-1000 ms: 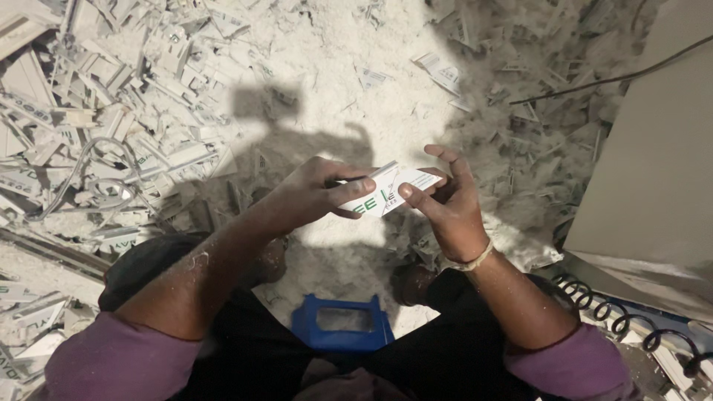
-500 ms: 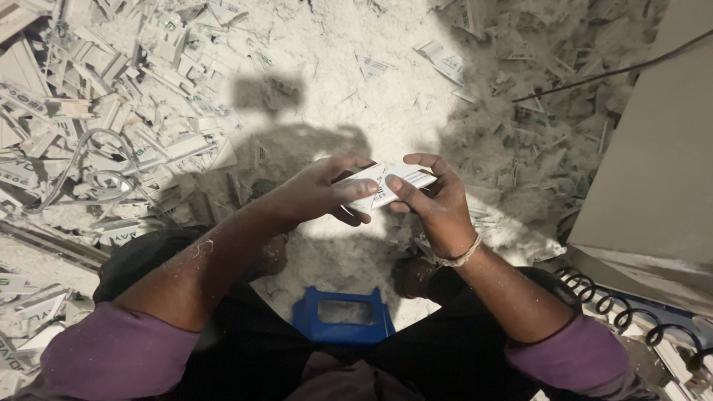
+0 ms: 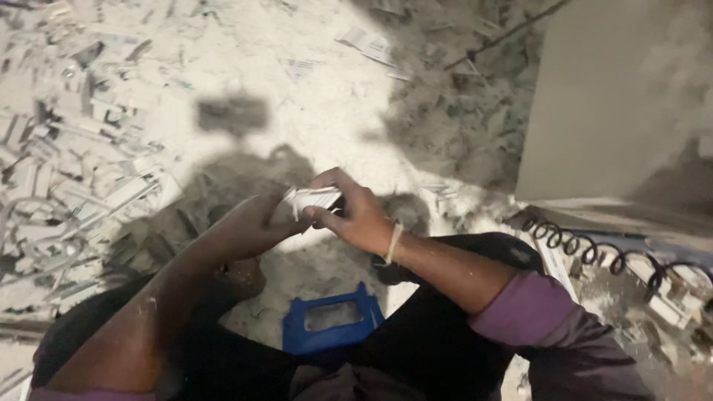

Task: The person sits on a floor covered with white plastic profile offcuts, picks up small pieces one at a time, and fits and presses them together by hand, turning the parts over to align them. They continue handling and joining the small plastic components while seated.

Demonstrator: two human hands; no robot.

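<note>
A small white cardboard carton (image 3: 312, 199) with printed sides sits between both hands, above my lap. My left hand (image 3: 256, 223) closes around its left end from below. My right hand (image 3: 355, 212), a thread band at the wrist, pinches its right end with thumb and fingers. Part of the carton is hidden by the fingers. Both purple sleeves show at the bottom corners.
A blue plastic frame (image 3: 330, 321) lies on the ground between my legs. Heaps of flattened white cartons (image 3: 82, 178) cover the floor at left and back. A grey panel (image 3: 609, 104) stands at right, with a black coiled cable (image 3: 594, 252) below it.
The carton has been folded smaller and drawn in between both hands. The hands have closed together and shifted left in view as the camera moved.
</note>
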